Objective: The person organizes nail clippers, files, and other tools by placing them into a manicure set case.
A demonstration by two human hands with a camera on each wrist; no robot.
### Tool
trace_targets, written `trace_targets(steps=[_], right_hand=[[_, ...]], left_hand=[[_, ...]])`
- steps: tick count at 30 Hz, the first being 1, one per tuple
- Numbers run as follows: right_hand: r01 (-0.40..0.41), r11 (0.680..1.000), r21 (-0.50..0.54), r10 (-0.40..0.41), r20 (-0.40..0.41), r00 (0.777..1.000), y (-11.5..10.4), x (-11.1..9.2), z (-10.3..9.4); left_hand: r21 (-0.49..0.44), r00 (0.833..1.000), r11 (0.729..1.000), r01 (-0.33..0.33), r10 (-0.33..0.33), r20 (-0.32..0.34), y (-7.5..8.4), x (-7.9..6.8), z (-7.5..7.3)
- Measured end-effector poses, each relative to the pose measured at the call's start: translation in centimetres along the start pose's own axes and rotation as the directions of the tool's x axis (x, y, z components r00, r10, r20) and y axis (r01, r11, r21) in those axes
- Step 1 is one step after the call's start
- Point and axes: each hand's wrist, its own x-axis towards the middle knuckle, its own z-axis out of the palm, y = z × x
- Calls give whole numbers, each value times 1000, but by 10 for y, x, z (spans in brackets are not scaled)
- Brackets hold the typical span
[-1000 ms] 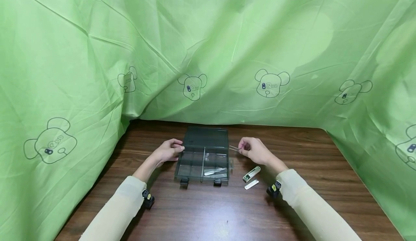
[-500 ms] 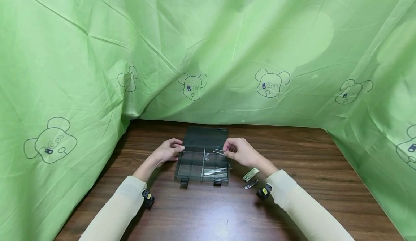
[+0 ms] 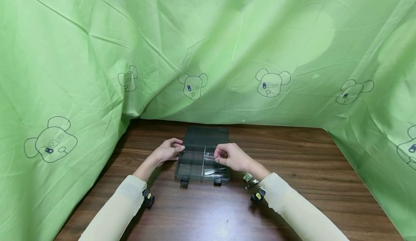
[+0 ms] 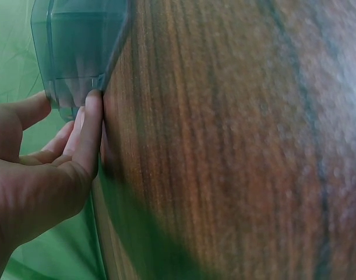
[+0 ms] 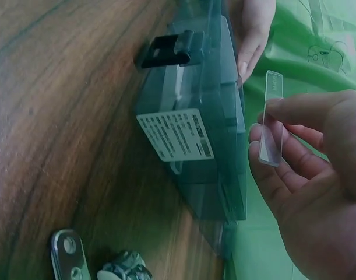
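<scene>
Fingers curled, the right hand (image 3: 233,157) pinches a thin, clear, rectangular strip (image 5: 272,139) over the smoky, divided plastic box (image 3: 190,170); the left hand (image 3: 167,150) grips the box's left edge.

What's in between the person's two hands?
In the head view, part of the open box, with its divider, and the clear strip the right hand pinches.

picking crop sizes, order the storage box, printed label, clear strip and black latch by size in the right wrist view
1. Storage box
2. Printed label
Not ranked: clear strip and black latch; too close, and nearness may enlarge the strip.
</scene>
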Motion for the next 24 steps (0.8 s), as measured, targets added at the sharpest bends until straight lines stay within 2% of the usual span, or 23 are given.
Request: trace_targets(steps=[8,24], right_hand=[[-19,1000,-8,19,16,1000,-1,-2,7],[13,1000,18,-14,18,1000,-5,-6,10]], left_hand=[[1,1000,1000,4,-4,0,2,-3,0],[-6,1000,1000,1,-1,-7,2,-1,1]])
